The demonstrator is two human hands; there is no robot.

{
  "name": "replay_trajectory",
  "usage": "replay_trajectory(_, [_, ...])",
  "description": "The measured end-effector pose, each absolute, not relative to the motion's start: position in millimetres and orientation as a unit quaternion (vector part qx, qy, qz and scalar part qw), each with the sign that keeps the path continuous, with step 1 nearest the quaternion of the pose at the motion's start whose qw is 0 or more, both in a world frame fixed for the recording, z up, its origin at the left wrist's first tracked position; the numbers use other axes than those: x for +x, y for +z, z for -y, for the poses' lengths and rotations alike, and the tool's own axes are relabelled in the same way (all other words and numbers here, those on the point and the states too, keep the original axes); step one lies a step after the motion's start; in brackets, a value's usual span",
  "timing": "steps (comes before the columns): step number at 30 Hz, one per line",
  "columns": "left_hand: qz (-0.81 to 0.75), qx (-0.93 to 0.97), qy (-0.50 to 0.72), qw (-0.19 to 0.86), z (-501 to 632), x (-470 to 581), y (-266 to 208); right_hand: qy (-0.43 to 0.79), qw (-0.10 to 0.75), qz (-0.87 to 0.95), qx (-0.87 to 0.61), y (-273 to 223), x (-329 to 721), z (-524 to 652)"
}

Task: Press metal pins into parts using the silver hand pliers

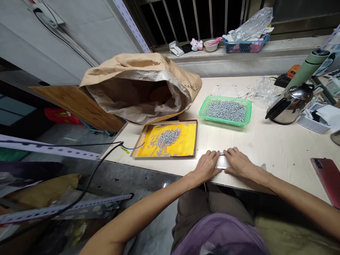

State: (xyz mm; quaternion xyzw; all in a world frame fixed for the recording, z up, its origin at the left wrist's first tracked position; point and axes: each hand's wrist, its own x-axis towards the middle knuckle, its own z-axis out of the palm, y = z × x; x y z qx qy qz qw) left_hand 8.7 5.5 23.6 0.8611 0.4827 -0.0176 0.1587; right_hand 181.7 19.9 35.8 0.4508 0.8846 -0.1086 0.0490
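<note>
Near the table's front edge, my left hand [207, 165] and my right hand [238, 162] grip opposite ends of a small flat rectangular piece [221, 162]. It is pale in the middle, with shiny strips along its far and near sides; my fingers cover both ends, and its exact kind is unclear. To the left lies a shallow tray [196, 140] with a yellow bottom, holding a loose heap of small metal pins [168, 138]. Beyond my hands stands a green plastic basket [225, 122] filled with similar metal pins [227, 110].
A large paper sack [127, 65] lies open-mouthed behind the tray. On the right are a steel kettle [292, 104], a green flask [309, 67] and a red phone [328, 180]. Crumpled clear plastic [265, 92] sits behind the basket. A black cable [92, 177] hangs at the left.
</note>
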Motion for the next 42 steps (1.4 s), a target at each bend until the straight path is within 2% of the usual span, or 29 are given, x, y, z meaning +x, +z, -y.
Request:
replay_trajectory(8, [-0.513, 0.838, -0.056, 0.179, -8.5, 20.7, 32.6, -0.074, 0.077, -0.893, 0.438, 35.2, 172.8, -15.4])
replay_trajectory(12, [-0.521, 0.833, -0.053, 0.178, -9.6, 21.0, 32.7, -0.072, 0.059, -0.890, 0.447, 34.5, 178.7, -14.6])
replay_trajectory(17, [-0.525, 0.841, 0.064, 0.114, 11.8, 20.5, 11.7, -0.146, 0.014, -0.897, 0.417, 37.9, 196.2, -31.9])
replay_trajectory(20, [-0.484, 0.861, 0.136, 0.078, 34.6, 27.7, -10.2, -0.140, 0.010, -0.881, 0.451, 34.7, 199.6, -45.2])
replay_trajectory(27, [-0.452, 0.862, 0.197, 0.119, 57.5, 45.0, -23.8, -0.078, 0.018, -0.854, 0.515, 39.8, 183.0, -68.4])
replay_trajectory(29, [-0.448, 0.860, 0.209, 0.125, 57.1, 44.3, -23.0, -0.075, 0.016, -0.874, 0.480, 45.6, 168.7, -63.7])
replay_trajectory(33, [-0.445, 0.863, 0.191, 0.141, 57.4, 43.1, -31.5, -0.107, 0.022, -0.957, 0.270, 49.0, 130.1, -40.9])
replay_trajectory(37, [-0.440, 0.872, 0.172, 0.128, 60.4, 46.1, -44.1, -0.067, 0.035, -0.985, 0.153, 33.8, 102.2, -29.9])
replay_trajectory(40, [-0.421, 0.883, 0.184, 0.098, 65.2, 44.3, -43.5, -0.036, 0.001, -0.992, 0.121, 18.3, 92.8, -30.7])
replay_trajectory(42, [-0.378, 0.896, 0.222, 0.075, 68.7, 36.2, -35.1, -0.033, -0.055, -0.991, 0.118, 14.5, 91.4, -31.0])
